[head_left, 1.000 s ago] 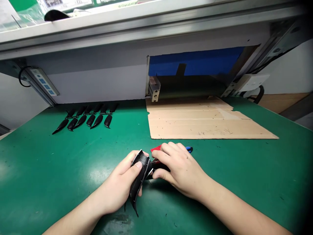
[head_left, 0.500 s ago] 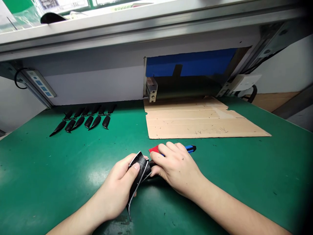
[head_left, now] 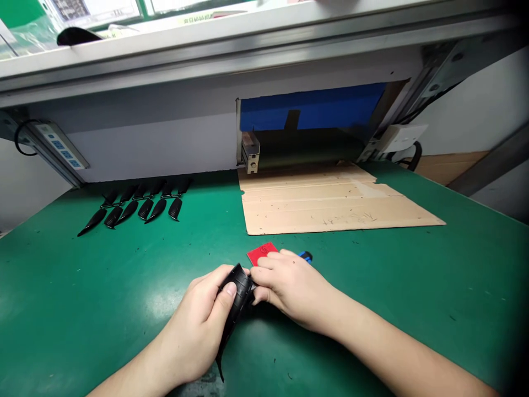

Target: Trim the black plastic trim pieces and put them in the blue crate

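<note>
My left hand (head_left: pixel 202 320) is closed around a curved black plastic part (head_left: pixel 242 284), thumb laid along its ribbed inner face. The part stands tilted, with a thin pointed tip hanging down below the hand. My right hand (head_left: pixel 295 286) is pinched shut at the part's right edge, fingertips touching or very near it; what lies between them is hidden. Beyond the right knuckles shows the blue and black end of a tool (head_left: pixel 306 257); whether the hand holds it cannot be told. A red piece (head_left: pixel 261 253) with a dark mark lies just past the fingers.
Several black blade-shaped parts (head_left: pixel 145 209) lie joined in rows at the back left of the green table (head_left: pixel 136 342). A cardboard sheet (head_left: pixel 289 215) lies at the back, before an opening with a metal bracket (head_left: pixel 251 157). A power strip (head_left: pixel 61 146) is at left.
The black part has turned in my left hand, and its bright edges no longer show. My right hand has shifted slightly left and down; more of the red piece is visible, less of the blue tool.
</note>
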A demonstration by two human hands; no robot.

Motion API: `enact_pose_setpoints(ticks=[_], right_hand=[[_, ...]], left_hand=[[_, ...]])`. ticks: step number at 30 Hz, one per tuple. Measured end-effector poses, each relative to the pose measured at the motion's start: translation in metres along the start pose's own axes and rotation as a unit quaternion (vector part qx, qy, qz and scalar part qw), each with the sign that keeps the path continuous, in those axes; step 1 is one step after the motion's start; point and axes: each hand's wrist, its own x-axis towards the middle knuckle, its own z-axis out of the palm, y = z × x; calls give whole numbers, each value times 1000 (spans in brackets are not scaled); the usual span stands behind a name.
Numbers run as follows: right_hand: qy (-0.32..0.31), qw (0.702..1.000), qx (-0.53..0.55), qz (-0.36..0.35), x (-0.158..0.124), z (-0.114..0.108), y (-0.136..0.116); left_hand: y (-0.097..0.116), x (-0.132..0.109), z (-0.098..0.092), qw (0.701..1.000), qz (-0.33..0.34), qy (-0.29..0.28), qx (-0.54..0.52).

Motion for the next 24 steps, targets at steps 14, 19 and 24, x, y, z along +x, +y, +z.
enact_pose_setpoints(ticks=[14, 19, 24], right_hand=[[173, 981, 81, 14, -4, -15, 10], [166, 980, -29, -109, -5, -6, -4], [87, 981, -123, -123, -4, -9, -16]], left_hand=[[-9, 3, 4, 996, -50, 19, -78], [-11, 7, 7, 982, -77, 3, -170], [-17, -1, 2, 965, -123, -24, -230]])
